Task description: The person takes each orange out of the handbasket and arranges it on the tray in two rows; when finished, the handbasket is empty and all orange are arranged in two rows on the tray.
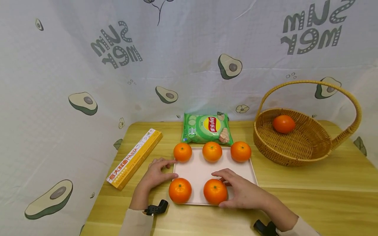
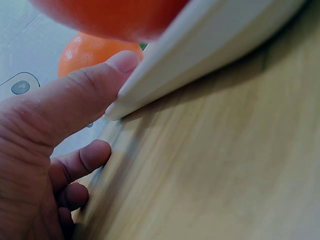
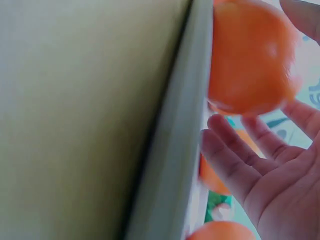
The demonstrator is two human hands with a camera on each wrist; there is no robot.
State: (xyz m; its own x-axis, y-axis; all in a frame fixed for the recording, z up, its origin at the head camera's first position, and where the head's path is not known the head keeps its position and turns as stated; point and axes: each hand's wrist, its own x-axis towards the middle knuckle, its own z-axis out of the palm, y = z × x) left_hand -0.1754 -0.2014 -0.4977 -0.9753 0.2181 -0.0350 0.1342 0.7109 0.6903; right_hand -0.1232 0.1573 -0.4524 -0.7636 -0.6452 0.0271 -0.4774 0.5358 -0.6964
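Note:
A shallow white tray (image 1: 195,172) lies on the table with several oranges on it. My left hand (image 1: 156,175) is at its left edge, thumb (image 2: 100,90) at the rim and the other fingers spread apart. The front-left orange (image 1: 180,191) sits close to that thumb. Around the right side of the front-middle orange (image 1: 215,191) is my right hand (image 1: 243,193), its fingers (image 3: 235,160) loosely extended beside the fruit; firm contact cannot be made out. Along the tray's back stand a left orange (image 1: 182,152), a middle orange (image 1: 212,151) and a right orange (image 1: 241,151).
Behind the tray lies a green chip bag (image 1: 203,128). A pasta box (image 1: 134,159) is at the left. To the right stands a wicker basket (image 1: 290,159) with a tall handle and one orange-red fruit (image 1: 283,124) inside. A printed curtain (image 1: 195,49) hangs behind the table.

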